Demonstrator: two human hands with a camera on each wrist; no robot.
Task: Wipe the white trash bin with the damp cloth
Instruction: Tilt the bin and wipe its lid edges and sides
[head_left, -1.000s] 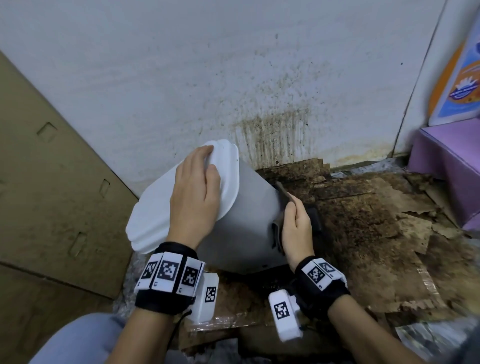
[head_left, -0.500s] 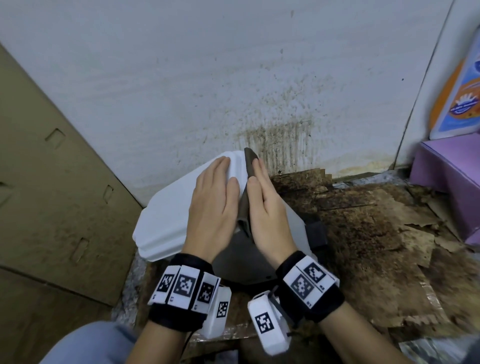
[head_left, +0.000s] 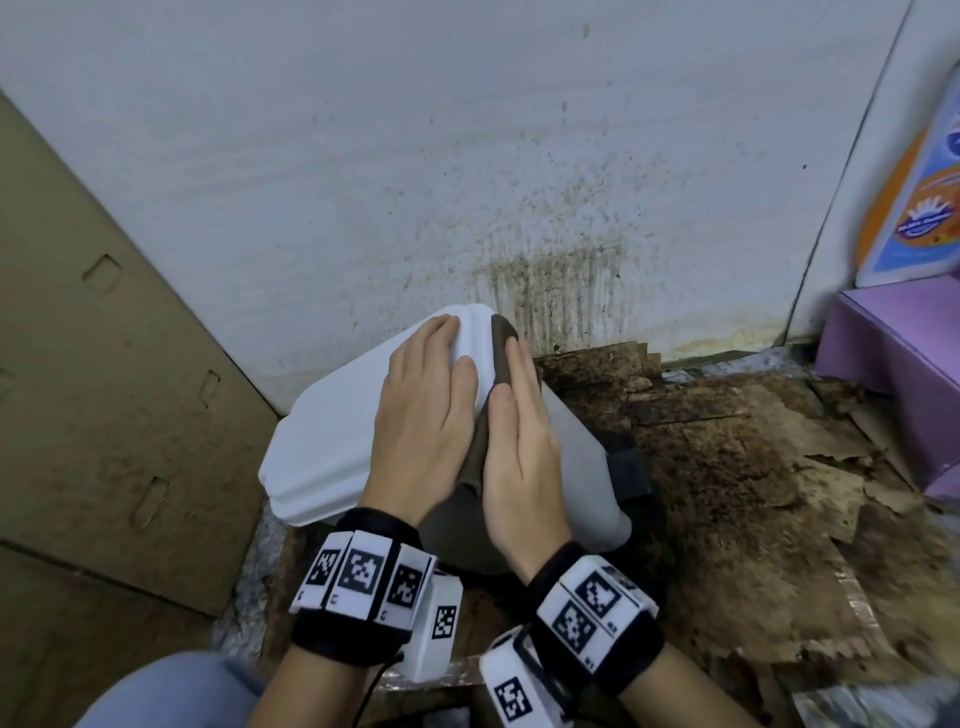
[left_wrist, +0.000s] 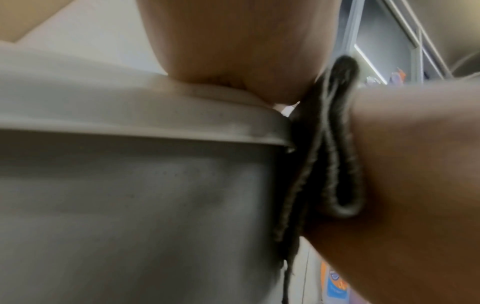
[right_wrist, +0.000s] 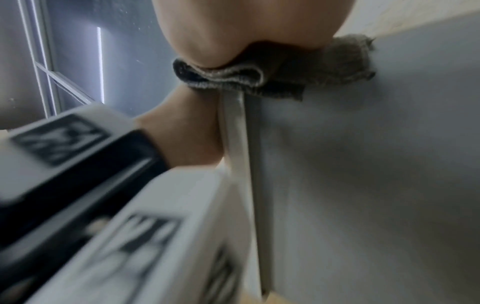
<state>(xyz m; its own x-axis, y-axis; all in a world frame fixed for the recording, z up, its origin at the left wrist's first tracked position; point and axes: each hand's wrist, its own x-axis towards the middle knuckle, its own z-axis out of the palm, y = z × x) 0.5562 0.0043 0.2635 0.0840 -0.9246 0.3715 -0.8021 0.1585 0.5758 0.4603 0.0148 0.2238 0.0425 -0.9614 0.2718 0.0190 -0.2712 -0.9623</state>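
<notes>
The white trash bin (head_left: 571, 467) is tipped over to the left, its white lid (head_left: 332, 431) facing up and left. My left hand (head_left: 426, 410) lies flat on the lid with straight fingers. A dark damp cloth (head_left: 501, 343) is folded against the bin's side just under the lid rim. My right hand (head_left: 519, 441) presses it there with straight fingers. In the left wrist view the cloth (left_wrist: 330, 144) is sandwiched between the bin wall (left_wrist: 130, 205) and my right hand (left_wrist: 415, 164). The right wrist view shows the cloth (right_wrist: 233, 76) bunched under my palm on the bin wall (right_wrist: 363, 185).
A stained white wall (head_left: 467, 156) rises right behind the bin. Brown cardboard (head_left: 104, 389) leans at the left. Soggy, torn cardboard (head_left: 753, 493) covers the floor to the right. A purple box (head_left: 904, 353) stands at the far right. The bin's black pedal (head_left: 628, 467) sticks out beside it.
My right hand has slid the cloth from low on the bin's side up to the lid rim, ending next to my left hand. The left hand stays on the lid.
</notes>
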